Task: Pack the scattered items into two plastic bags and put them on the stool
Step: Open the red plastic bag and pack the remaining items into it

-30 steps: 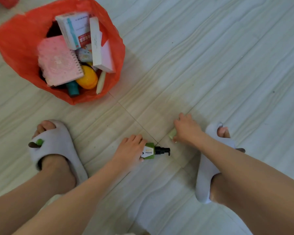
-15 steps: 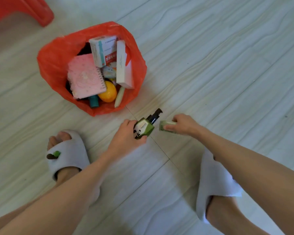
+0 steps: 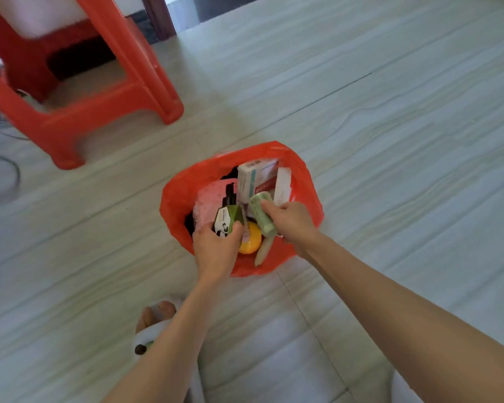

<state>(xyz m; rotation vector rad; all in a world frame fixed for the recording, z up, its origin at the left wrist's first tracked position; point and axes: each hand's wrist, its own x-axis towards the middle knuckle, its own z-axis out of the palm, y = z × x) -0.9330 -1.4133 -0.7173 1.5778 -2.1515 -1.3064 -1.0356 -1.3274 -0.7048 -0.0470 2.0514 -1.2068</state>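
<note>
A red plastic bag [image 3: 175, 196] stands open on the floor, holding a pink notebook [image 3: 208, 199], white boxes [image 3: 258, 177] and a yellow ball [image 3: 250, 242]. My left hand [image 3: 216, 248] grips a green pump bottle [image 3: 229, 218] with a black nozzle, held over the bag's mouth. My right hand [image 3: 291, 219] grips a small pale green box [image 3: 261, 212], also over the bag. A red plastic stool [image 3: 122, 82] stands at the upper left, apart from the bag.
The floor is pale wood-look tile. My left foot in a white slipper [image 3: 154, 330] rests at the bottom centre. A grey cable [image 3: 9, 164] curls at the left edge. A dark doorway shows at the top behind the stool.
Both hands lifted the pump bottle and the green box off the floor and carried them forward over the open red bag. The view tilted up, bringing the stool in.
</note>
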